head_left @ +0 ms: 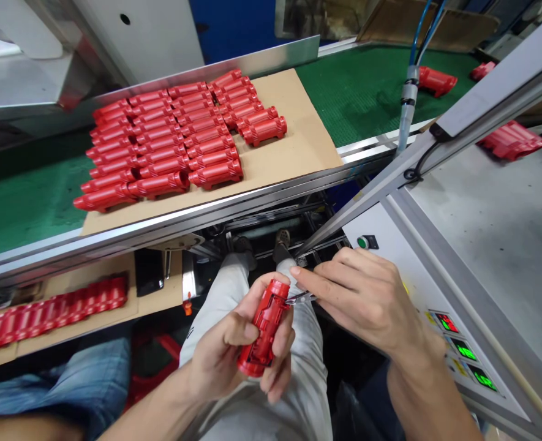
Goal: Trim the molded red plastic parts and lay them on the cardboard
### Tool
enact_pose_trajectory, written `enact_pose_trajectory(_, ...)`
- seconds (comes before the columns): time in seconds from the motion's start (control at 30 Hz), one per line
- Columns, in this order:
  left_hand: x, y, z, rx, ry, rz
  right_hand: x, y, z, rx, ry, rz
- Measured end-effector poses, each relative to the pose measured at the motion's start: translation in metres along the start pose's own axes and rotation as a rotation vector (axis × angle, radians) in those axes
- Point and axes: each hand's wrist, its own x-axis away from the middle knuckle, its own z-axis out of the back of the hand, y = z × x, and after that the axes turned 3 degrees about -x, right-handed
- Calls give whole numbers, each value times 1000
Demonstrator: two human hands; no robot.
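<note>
My left hand (245, 343) is closed around a red plastic tubular part (266, 327), held tilted above my lap. Its open, ribbed side faces up, and my thumb presses on it. My right hand (362, 300) is closed on a thin metal tool (301, 298), whose tip reaches the part's upper right edge. The tool's handle is hidden in my fingers, so its exact kind cannot be made out. My right index finger stretches towards the part's top end.
Rows of similar red parts (160, 147) lie on cardboard (293, 144) over a green conveyor belt (353, 92). More red parts (68, 312) line a lower shelf at left. A machine frame with a green button (362, 242) and digital displays (464, 349) stands at right. Someone's jeans-clad leg (78, 386) is at left.
</note>
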Motion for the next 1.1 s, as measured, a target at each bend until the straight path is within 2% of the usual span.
enact_pose_trajectory(0.17, 3, 2, 6, -12, 22, -5, 1, 0, -4, 19, -19, 5)
enact_pose_trajectory(0.23, 3, 3, 7, -12, 21, -8, 3, 1, -10, -42, -4, -3)
enact_pose_trajectory(0.3, 2, 5, 7, -3, 13, -3, 4, 2, -17, -221, 99, -48)
enact_pose_trajectory(0.37, 2, 5, 6, 8, -4, 0, 4, 2, -21, -425, 255, -155)
enact_pose_trajectory(0.43, 2, 5, 4, 15, -14, -2, 4, 0, -20, -530, 325, -226)
enact_pose_trajectory(0.6, 3, 5, 2, 27, -30, -7, 5, -7, -10, -325, 195, -135)
enact_pose_trajectory(0.77, 3, 3, 2, 9, -22, 8, 7, -11, -10, -190, 106, -115)
enact_pose_trajectory(1.0, 6, -2, 4, -7, -20, 2, 4, -13, -4, -1, 85, -37)
enact_pose_trajectory(1.1, 6, -3, 7, -51, -4, 18, 6, -6, -9, 26, 107, 17)
